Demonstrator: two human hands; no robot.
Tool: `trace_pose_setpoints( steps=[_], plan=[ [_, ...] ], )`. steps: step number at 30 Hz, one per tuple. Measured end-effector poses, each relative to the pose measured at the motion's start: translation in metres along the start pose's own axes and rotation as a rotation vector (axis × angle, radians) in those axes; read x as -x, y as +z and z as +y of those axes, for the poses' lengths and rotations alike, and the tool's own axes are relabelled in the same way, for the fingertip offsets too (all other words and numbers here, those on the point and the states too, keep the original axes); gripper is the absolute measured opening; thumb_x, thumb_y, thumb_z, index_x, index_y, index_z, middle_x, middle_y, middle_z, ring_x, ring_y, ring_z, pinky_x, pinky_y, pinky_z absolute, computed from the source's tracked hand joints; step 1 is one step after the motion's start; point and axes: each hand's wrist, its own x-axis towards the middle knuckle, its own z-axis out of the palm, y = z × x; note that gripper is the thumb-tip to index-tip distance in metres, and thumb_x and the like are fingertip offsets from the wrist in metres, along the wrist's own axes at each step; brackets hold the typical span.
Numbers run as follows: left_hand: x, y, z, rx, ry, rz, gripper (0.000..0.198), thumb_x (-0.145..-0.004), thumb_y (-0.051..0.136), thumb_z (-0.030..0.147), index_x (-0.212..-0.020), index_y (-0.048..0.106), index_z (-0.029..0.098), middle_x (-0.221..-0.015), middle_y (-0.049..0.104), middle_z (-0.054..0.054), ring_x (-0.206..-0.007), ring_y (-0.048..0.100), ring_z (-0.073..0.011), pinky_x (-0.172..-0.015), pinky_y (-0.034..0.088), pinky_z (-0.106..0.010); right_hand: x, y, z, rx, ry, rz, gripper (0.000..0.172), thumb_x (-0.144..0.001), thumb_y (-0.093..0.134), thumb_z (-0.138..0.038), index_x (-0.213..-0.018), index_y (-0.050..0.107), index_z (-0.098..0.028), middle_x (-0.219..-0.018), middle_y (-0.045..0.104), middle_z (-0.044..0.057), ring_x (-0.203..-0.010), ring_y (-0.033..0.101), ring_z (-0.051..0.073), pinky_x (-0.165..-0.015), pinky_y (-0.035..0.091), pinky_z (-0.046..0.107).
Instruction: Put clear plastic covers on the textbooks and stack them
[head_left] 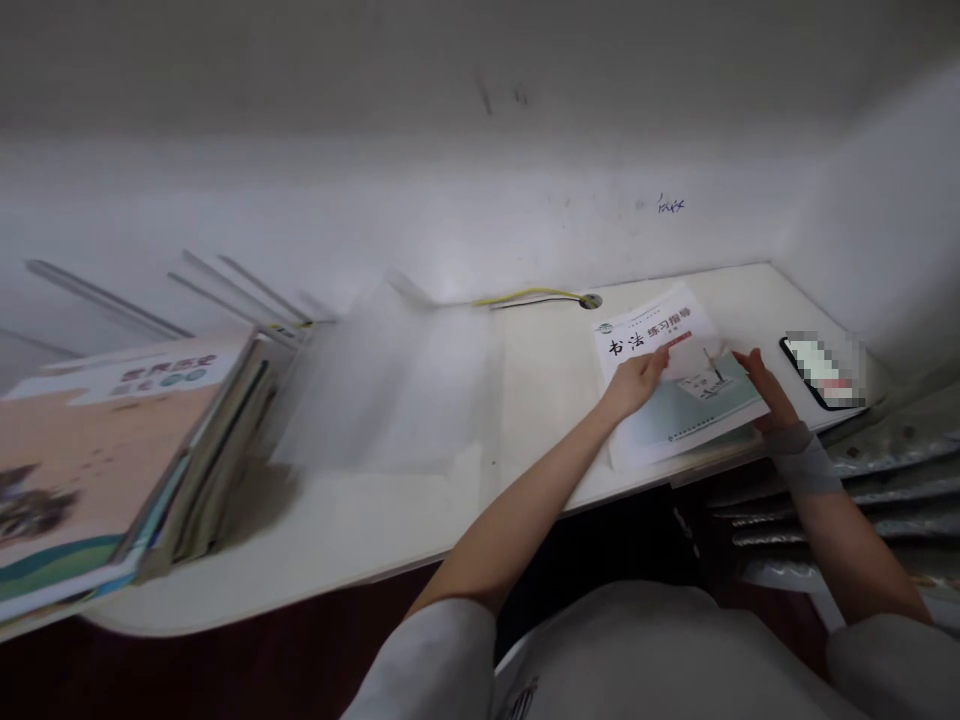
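Observation:
A thin white and pale green booklet with black Chinese characters lies flat at the right end of the white desk. My left hand rests on its left half, fingers stretched toward the cover's middle. My right hand lies on the booklet's right edge with its fingers extended flat, a grey band around the wrist. Neither hand has the booklet lifted.
A phone lies right of the booklet near the side wall. A sloping stack of books fills the desk's left end. A blurred white sheet lies mid-desk. A yellow cable runs to a desk grommet at the back.

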Motion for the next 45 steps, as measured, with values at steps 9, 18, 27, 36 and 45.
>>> trace_pose_setpoints(
  steps=[9, 18, 27, 36, 45],
  plan=[
    [0.037, -0.018, -0.069, -0.88, -0.052, 0.09, 0.07, -0.094, 0.026, 0.053, -0.135, 0.041, -0.001, -0.142, 0.041, -0.025, -0.135, 0.034, -0.0324, -0.11, 0.028, -0.046, -0.03, -0.012, 0.012, 0.35, 0.061, -0.099, 0.038, -0.06, 0.073, -0.045, -0.083, 0.07, -0.014, -0.067, 0.07, 0.003, -0.066, 0.065, 0.02, -0.059, 0.051, 0.03],
    [0.041, -0.014, -0.063, -1.03, -0.128, -0.004, 0.073, -0.094, 0.012, 0.055, -0.144, 0.032, 0.005, -0.151, 0.03, -0.018, -0.14, 0.024, -0.0303, -0.113, 0.022, -0.044, -0.03, -0.015, 0.017, 0.347, 0.074, -0.028, 0.039, -0.059, 0.071, -0.047, -0.079, 0.071, -0.013, -0.07, 0.071, 0.003, -0.065, 0.063, 0.018, -0.056, 0.048, 0.027],
    [0.055, -0.013, -0.059, -0.93, -0.097, 0.009, 0.071, -0.094, 0.018, 0.055, -0.141, 0.036, 0.004, -0.149, 0.033, -0.02, -0.14, 0.025, -0.0304, -0.113, 0.022, -0.044, -0.009, -0.01, -0.001, 0.318, 0.042, -0.083, 0.046, -0.064, 0.07, -0.05, -0.092, 0.07, -0.015, -0.079, 0.073, 0.005, -0.074, 0.067, 0.024, -0.065, 0.053, 0.033],
    [0.083, -0.056, -0.063, -0.976, -0.264, 0.102, 0.063, -0.092, 0.036, 0.048, -0.145, 0.03, 0.013, -0.153, 0.023, -0.018, -0.142, 0.015, -0.0375, -0.11, 0.017, -0.06, 0.005, 0.06, -0.038, 0.445, -0.494, -0.412, 0.07, -0.084, 0.038, -0.068, -0.14, 0.042, -0.024, -0.152, 0.031, 0.005, -0.14, 0.026, 0.025, -0.112, 0.029, 0.045],
    [0.119, -0.075, -0.086, -0.964, -0.267, 0.143, 0.061, -0.095, 0.032, 0.044, -0.141, 0.034, 0.004, -0.149, 0.033, -0.021, -0.139, 0.028, -0.0288, -0.112, 0.024, -0.045, 0.025, 0.169, -0.016, 1.274, -0.76, -0.454, 0.065, -0.089, 0.044, -0.053, -0.141, 0.039, -0.015, -0.152, 0.028, 0.016, -0.141, 0.021, 0.034, -0.111, 0.018, 0.058]
  ],
)
